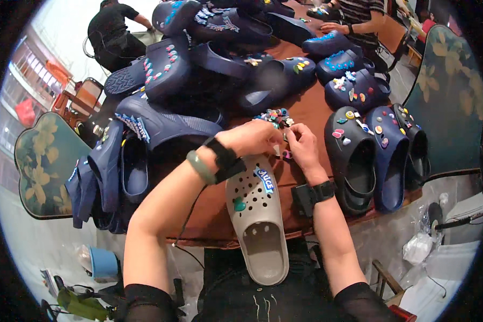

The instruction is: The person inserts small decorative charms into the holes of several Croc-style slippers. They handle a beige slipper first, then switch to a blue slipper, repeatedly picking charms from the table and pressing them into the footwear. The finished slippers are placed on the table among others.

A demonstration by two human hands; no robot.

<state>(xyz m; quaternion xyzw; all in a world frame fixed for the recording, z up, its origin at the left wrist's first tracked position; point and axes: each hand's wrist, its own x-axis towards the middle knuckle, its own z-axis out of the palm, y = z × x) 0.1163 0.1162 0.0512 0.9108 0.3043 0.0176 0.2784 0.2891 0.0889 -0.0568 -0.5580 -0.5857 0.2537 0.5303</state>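
Observation:
A beige clog (260,244) lies toe-away at the front edge of the table, its heel end toward me. A blue-and-white nameplate charm (264,180) and a green charm (240,204) are fixed on its holed upper. Just beyond the toe, a heap of small colourful shoe charms (274,116) is piled. My left hand (256,137) reaches over the toe, fingers bent together at the heap's edge. Beside it, my right hand (304,149) has thumb and fingertips pinched together. What either hand holds is too small to make out. Pink-and-black charms (287,155) lie between the hands.
Navy clogs with charms (169,121) are stacked on the left and back of the brown-covered table (311,121). Dark clogs (351,155) line the right side. Floral chair backs (48,163) flank the table. Two people (115,35) sit farther back.

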